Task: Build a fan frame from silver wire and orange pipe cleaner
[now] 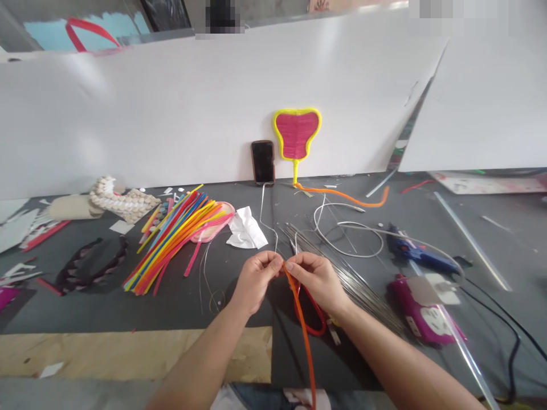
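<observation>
Orange strip [304, 336] pinched in both hands [257, 278], crossing table's near edge [282, 384], open room leftward

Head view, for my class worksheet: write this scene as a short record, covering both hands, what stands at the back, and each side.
Left hand: fingertips closed on thin wire
Right hand: pinching orange strip, close beside the left
Back: phone and yellow-rimmed fan shape, upright by white board
Left side: bundle of coloured strips
Right side: blue glue gun
</observation>
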`<state>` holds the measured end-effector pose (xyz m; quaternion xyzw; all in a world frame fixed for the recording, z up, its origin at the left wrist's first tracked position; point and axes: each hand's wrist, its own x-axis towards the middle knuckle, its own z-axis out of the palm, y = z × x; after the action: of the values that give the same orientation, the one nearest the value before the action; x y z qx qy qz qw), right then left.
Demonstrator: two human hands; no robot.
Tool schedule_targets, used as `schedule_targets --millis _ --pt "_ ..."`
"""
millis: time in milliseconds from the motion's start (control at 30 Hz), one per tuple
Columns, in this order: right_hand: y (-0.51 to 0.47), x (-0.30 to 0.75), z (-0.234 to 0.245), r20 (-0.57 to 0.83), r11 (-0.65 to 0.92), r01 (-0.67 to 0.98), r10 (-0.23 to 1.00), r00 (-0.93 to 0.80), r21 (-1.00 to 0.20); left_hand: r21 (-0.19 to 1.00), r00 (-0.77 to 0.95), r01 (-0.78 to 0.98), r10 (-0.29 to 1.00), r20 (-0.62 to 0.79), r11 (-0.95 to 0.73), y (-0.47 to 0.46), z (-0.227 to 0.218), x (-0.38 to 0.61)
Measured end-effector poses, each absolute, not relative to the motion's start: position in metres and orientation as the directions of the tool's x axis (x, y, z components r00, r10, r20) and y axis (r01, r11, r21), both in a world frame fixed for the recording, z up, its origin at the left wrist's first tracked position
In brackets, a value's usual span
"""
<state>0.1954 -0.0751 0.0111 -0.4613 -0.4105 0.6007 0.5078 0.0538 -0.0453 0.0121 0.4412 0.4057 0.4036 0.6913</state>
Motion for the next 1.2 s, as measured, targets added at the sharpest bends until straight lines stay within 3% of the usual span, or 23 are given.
schedule_targets --millis 233,633,800,1033,1200 --pt "-0.07 0.204 0.004 -0.114 -0.249 -0.574 0.959 -0.261 -0.781 0.892 0.438 -0.272 0.872 -0.219 0.36 -0.045 0.014 0.053" --pt "-0.071 0.199 0.001 -0.144 -0.261 -0.64 0.963 -0.229 -0.723 0.842 0.46 -0.348 0.858 -0.23 0.412 -0.047 0.011 0.054" --pt "-0.07 0.201 0.001 -0.108 -0.241 -0.573 0.961 -0.256 -0.783 0.86 0.435 -0.344 0.875 -0.211 0.378 -0.048 0.012 0.055" --pt "-0.073 0.196 0.008 -0.089 -0.101 -0.347 0.995 -0.05 -0.933 0.869 0.428 -0.348 0.884 -0.187 0.353 -0.05 0.014 0.058" --pt "-0.075 0.195 0.01 -0.081 -0.085 -0.262 0.996 -0.024 -0.961 0.909 0.354 -0.272 0.911 -0.211 0.316 -0.052 0.009 0.058"
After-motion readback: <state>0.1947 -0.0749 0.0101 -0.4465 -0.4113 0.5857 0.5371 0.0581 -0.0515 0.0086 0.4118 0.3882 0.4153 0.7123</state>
